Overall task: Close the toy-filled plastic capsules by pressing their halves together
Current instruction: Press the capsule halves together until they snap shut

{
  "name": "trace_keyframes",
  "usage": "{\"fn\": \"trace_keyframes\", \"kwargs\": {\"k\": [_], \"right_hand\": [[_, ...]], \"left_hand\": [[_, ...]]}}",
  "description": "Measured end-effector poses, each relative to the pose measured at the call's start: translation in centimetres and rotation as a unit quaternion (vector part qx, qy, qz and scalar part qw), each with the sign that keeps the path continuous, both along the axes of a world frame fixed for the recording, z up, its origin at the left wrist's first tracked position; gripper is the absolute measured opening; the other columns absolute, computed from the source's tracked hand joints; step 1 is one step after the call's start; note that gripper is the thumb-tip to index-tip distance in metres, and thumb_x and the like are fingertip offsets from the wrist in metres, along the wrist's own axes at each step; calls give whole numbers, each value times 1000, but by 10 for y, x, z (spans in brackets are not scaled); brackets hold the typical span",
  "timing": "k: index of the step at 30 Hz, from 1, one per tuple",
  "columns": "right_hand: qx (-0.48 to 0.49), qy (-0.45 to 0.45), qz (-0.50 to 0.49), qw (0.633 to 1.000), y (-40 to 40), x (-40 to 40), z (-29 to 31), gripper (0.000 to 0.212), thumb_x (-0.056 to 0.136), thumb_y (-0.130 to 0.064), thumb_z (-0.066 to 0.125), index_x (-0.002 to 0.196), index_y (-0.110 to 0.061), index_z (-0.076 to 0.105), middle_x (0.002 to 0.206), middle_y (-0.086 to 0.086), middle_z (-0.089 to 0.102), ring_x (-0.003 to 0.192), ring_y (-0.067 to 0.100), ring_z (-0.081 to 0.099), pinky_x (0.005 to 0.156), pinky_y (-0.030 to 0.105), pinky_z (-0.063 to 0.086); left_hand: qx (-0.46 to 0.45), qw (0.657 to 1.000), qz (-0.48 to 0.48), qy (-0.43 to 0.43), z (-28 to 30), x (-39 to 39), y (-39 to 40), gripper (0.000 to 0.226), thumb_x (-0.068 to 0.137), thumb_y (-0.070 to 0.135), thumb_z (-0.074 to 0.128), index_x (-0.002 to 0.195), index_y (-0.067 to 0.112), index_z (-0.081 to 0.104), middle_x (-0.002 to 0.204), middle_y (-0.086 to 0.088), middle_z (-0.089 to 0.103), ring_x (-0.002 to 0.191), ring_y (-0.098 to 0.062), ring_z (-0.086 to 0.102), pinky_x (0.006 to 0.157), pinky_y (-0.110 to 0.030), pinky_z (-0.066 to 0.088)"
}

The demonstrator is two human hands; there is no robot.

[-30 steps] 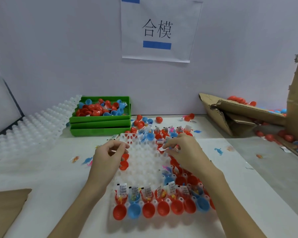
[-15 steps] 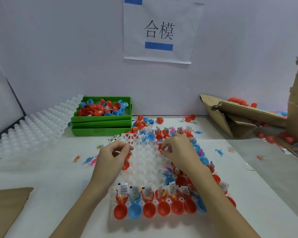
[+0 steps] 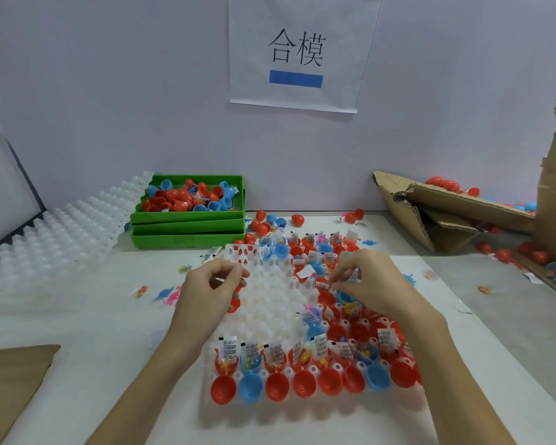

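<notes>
A white moulded tray (image 3: 270,303) lies on the table in front of me. Its near rows hold open red and blue capsules (image 3: 302,385), and the filled halves (image 3: 254,358) carry toys with white labels. More filled capsules sit along the tray's right and far sides. My left hand (image 3: 209,290) is at the tray's left edge, its fingers curled round a red capsule (image 3: 235,305) that is mostly hidden under it. My right hand (image 3: 369,284) hovers over the far right capsules and pinches a white labelled toy packet (image 3: 353,274) with thumb and fingertips.
Stacked green bins (image 3: 187,226) of loose capsule halves stand at the back, with spare white trays (image 3: 61,239) to their left. A torn cardboard box (image 3: 446,213) with capsules lies at the right. Loose capsules and small toys litter the table. Brown cardboard (image 3: 13,380) lies at the near left.
Both hands stay over the far part of the tray. My right hand's fingers have shifted a little on the packet. The left hand has hardly moved.
</notes>
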State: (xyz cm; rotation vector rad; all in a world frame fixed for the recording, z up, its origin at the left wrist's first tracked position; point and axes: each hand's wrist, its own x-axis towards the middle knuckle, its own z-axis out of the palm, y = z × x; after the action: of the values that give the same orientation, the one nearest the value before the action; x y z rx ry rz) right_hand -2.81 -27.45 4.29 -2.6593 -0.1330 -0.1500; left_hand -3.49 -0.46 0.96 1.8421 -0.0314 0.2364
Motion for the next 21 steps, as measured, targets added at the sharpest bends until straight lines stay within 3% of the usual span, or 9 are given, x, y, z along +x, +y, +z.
{"fn": "trace_keyframes", "kwargs": {"k": [7, 12, 17, 21], "right_hand": [[-1, -16, 6, 1000, 3, -1, -2, 14, 91, -14, 78, 93, -28, 77, 92, -13, 64, 82, 5, 59, 63, 9, 38], [-30, 21, 35, 999, -4, -8, 2, 17, 92, -16, 78, 94, -33, 78, 93, -19, 61, 83, 3, 57, 61, 9, 37], [-59, 63, 58, 995, 0, -7, 3, 16, 93, -21, 77, 105, -29, 82, 97, -18, 66, 84, 2, 61, 61, 9, 42], [-61, 66, 64, 994, -1, -7, 3, 15, 93, -20, 77, 103, -29, 82, 94, -19, 64, 84, 1, 62, 62, 8, 44]], "left_hand": [[-8, 1000, -1, 3, 1, 0, 1, 21, 104, 16, 61, 90, 17, 76, 77, 1, 73, 75, -21, 69, 59, -23, 54], [-14, 1000, -3, 6, 3, 0, 2, 20, 104, 16, 61, 92, 16, 76, 79, -1, 73, 77, -23, 70, 62, -27, 55], [-17, 1000, -5, 7, 4, -1, 2, 21, 105, 16, 60, 92, 16, 76, 79, -2, 73, 76, -20, 68, 63, -28, 56], [-20, 1000, -11, 11, 3, -1, 3, 21, 104, 15, 61, 90, 16, 77, 77, -1, 72, 74, -20, 68, 63, -28, 55]]}}
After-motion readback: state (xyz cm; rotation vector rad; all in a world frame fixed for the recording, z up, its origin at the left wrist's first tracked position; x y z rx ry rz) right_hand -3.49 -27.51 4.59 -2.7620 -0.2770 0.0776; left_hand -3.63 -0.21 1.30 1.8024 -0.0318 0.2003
